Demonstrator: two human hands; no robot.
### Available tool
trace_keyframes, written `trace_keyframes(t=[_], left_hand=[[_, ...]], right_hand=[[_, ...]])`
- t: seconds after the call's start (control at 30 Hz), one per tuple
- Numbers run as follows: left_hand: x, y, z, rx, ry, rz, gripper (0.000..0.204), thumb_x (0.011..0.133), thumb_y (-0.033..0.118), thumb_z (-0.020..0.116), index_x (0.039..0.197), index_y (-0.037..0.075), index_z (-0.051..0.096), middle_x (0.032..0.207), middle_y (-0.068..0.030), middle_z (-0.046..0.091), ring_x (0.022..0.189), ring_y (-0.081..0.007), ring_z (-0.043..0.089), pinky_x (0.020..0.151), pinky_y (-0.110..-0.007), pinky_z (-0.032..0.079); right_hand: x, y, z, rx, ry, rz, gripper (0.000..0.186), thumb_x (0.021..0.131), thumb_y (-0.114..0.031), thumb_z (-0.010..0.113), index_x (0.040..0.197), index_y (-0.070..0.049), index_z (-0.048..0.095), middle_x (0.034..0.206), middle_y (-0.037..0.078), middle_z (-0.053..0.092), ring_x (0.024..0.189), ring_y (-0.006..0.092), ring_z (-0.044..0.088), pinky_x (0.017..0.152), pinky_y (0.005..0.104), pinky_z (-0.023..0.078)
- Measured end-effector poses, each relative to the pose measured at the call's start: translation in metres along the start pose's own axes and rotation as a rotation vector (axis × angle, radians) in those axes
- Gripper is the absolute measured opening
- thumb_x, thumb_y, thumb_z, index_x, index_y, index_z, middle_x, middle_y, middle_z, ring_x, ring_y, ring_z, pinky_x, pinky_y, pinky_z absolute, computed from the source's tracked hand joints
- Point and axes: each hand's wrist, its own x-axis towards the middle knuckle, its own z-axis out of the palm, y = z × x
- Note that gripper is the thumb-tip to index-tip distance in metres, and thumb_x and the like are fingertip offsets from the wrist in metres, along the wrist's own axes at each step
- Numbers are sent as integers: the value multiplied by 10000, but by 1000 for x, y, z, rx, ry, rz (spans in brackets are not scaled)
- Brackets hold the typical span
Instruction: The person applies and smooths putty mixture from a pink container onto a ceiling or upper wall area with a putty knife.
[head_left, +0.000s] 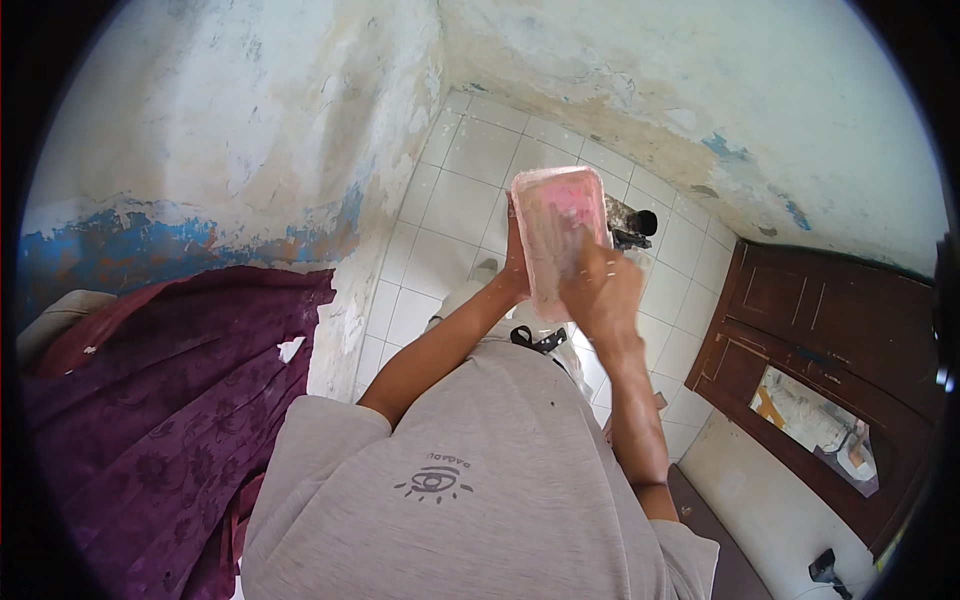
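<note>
A shallow rectangular plastic tub (527,262) with pink smears over its pale inside is tilted up in front of my body. My left hand (516,262) grips it along its left side, the fingers partly hidden behind it. My right hand (606,295) is closed over the tub's lower right part, its fingertips pointing inward. A greyish blur shows by those fingers; what they hold cannot be made out.
Peeling walls (560,110) meet in a corner above a white tiled floor (470,150). Beyond the tub lies a dark cylindrical object (640,221). Purple cloth (170,420) hangs at left; a dark wooden cabinet (770,290) with a mirror stands at right.
</note>
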Motion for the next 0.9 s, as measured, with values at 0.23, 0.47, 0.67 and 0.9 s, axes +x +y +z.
trace_keyframes(t=[0.23,0.47,0.67,0.9], left_hand=[[1,2,-6,-473,-340,-146,1037,762,931,318,1485,193,399,1415,-108,500,1280,-335,499,1082,-547,403],[0,-6,6,164,129,33,988,807,900,281,1479,186,403,1387,-122,524,1235,-311,543,1059,-514,447],[0,-5,8,-168,33,-34,977,822,892,254,1462,173,423,1354,-115,544,1217,-309,553,1047,-501,457],[-3,-5,11,11,42,-42,1046,772,938,244,1465,173,416,1353,-120,539,1218,-311,545,1049,-515,444]], right_hand=[[-5,-7,-5,145,-12,62,429,676,-64,718,1098,-60,640,687,203,653,621,398,655,547,461,519],[-4,-1,-8,59,-87,62,321,699,-66,681,1013,-35,621,692,207,644,663,422,645,607,476,517],[-4,7,-13,53,-15,100,303,689,-36,643,991,-32,616,677,207,637,634,417,631,593,472,503],[-13,-1,-5,182,23,57,329,700,-54,673,1024,-38,613,687,217,638,643,420,640,587,469,511]])
